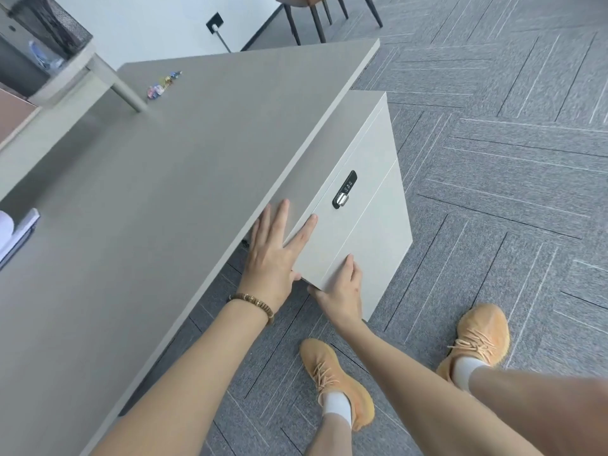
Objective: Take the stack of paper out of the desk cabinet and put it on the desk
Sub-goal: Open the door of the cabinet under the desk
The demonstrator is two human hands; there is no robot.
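Right hand [342,292] gripping cabinet [358,232], lock [344,189] unreadable

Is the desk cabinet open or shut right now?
Shut, as far as shows: the desk cabinet fronts sit flush, no gap or paper visible. The left hand lies flat on it; the right hand grips its lower corner.

The floor [493,159] is grey carpet with thin pale lines, and two orange shoes [335,380] with white socks [336,404] stand on it. Far back are dark chair legs [316,21] and a black wall socket [214,24]. Some small shiny toys [163,83] lie near a black mesh basket [52,24].
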